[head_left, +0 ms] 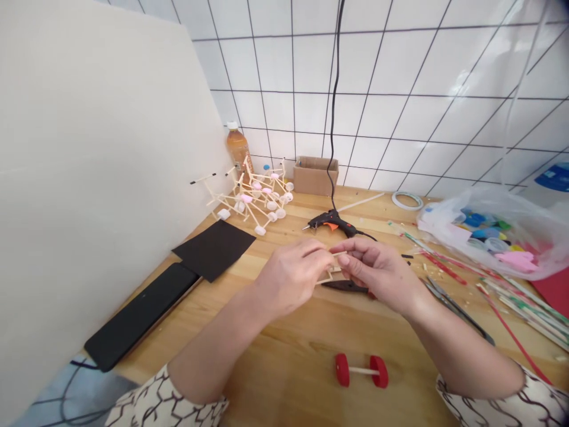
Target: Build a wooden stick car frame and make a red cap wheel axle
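Both of my hands meet over the middle of the wooden table. My left hand (293, 274) is closed on a small frame of thin wooden sticks (329, 275). From the other side, my right hand (377, 271) pinches the end of a stick of the same frame between thumb and forefinger. Beneath the hands lies a dark-handled tool (345, 286), partly covered. Nearer to me, two red wheels joined by a pale stick (362, 371) rest on the table. Just beyond my hands is a black glue gun (334, 222) with an orange trigger.
Stick models with white wheels (255, 198) stand at the back left, by a bottle (237, 144). A black sheet (215, 249) and black phone (141, 314) lie left. Behind stands a cardboard box (315, 177). Rightward are pliers (460, 309), loose sticks, tape (407, 201) and a plastic bag (493, 231).
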A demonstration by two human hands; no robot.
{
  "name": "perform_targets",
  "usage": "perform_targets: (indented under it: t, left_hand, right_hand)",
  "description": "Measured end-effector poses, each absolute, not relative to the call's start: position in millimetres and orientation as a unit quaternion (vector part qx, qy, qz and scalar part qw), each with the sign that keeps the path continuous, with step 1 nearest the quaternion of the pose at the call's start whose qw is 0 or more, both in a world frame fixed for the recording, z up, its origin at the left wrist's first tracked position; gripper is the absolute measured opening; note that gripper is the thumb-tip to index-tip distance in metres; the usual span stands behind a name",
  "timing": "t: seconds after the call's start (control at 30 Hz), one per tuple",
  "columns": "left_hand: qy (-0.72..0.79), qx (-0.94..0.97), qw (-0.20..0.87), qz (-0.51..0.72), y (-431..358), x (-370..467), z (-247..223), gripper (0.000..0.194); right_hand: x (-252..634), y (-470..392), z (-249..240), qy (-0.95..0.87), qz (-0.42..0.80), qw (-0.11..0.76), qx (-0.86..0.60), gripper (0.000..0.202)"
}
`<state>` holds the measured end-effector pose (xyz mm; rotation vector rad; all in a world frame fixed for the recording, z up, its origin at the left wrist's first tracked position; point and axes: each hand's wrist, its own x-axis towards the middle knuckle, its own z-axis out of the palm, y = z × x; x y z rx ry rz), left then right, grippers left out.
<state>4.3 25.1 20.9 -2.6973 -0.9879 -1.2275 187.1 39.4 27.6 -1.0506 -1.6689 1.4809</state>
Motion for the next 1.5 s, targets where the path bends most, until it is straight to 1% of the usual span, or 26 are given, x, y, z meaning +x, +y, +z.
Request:
perform_targets:
  t: [0.07, 0.17, 0.33, 0.43, 0.5, 0.63, 0.7, 0.77, 0.93, 1.0, 1.03, 1.1, 1.2, 1.27, 1.4, 1.5]
  left_hand:
    - [-0.316, -0.862, -0.016, -0.396, 29.3, 5.0, 25.1, 0.015]
    - [-0.339, -0.840, -0.091, -0.414, 34.0, 6.6, 28.9, 0.014]
    - [-0.372, -0.810, -0.172, -0.419, 34.5, 9.6, 19.3, 0.014]
    - [-0.401, -0.786, -0.223, -0.415, 33.6, 8.7, 10.9, 0.013]
    - [-0.424, -0.762, -0.253, -0.419, 33.4, 7.3, 8.4, 0.011]
    - [-0.438, -0.735, -0.293, -0.427, 33.0, 5.8, 9.0, 0.011]
    - [-0.438, -0.734, -0.294, -0.427, 32.7, 5.8, 8.9, 0.011]
    - [-0.436, -0.745, -0.271, -0.427, 32.5, 6.1, 7.3, 0.011]
    - [-0.386, -0.795, -0.139, -0.446, 32.8, 7.5, 0.9, 0.009]
    - [-0.382, -0.806, -0.124, -0.435, 31.7, 8.1, 0.4, 0.012]
    - [-0.387, -0.807, -0.131, -0.427, 30.8, 8.3, 1.0, 0.013]
    - [-0.409, -0.796, -0.162, -0.416, 28.6, 8.3, 3.7, 0.016]
    - [-0.450, -0.754, -0.244, -0.413, 25.9, 8.3, 9.2, 0.016]
    - [-0.464, -0.721, -0.304, -0.415, 25.0, 9.0, 11.9, 0.015]
    - [-0.467, -0.662, -0.405, -0.423, 23.5, 11.8, 13.5, 0.014]
    - [-0.460, -0.640, -0.448, -0.422, 22.3, 13.7, 13.5, 0.015]
  right_hand:
    - [188.1, 41.0, 29.1, -0.627, 0.571, 0.346, -0.402, 0.038]
    - [189.1, 42.8, 29.3, -0.631, 0.548, 0.379, -0.398, 0.034]
    - [188.0, 45.3, 19.9, -0.688, 0.443, 0.401, -0.412, 0.022]
    - [187.5, 47.0, 17.0, -0.714, 0.401, 0.390, -0.422, 0.016]
    - [188.7, 48.8, 18.5, -0.707, 0.424, 0.375, -0.424, 0.016]
    - [192.9, 52.5, 23.4, -0.697, 0.469, 0.311, -0.445, 0.018]
    - [194.0, 53.5, 23.7, -0.703, 0.468, 0.288, -0.452, 0.019]
    - [193.7, 53.6, 22.8, -0.712, 0.454, 0.284, -0.454, 0.021]
    - [190.6, 50.8, 20.2, -0.749, 0.367, 0.307, -0.459, 0.019]
    - [190.6, 49.7, 19.7, -0.750, 0.355, 0.320, -0.457, 0.017]
    - [191.1, 49.4, 19.6, -0.743, 0.372, 0.325, -0.452, 0.017]
    - [192.7, 49.9, 19.2, -0.702, 0.456, 0.331, -0.436, 0.018]
    - [195.1, 52.3, 18.2, -0.589, 0.612, 0.345, -0.399, 0.027]
    - [195.4, 54.1, 16.6, -0.527, 0.674, 0.353, -0.379, 0.029]
    - [193.2, 55.9, 11.2, -0.465, 0.724, 0.357, -0.364, 0.025]
    - [190.9, 55.6, 7.5, -0.458, 0.728, 0.373, -0.348, 0.022]
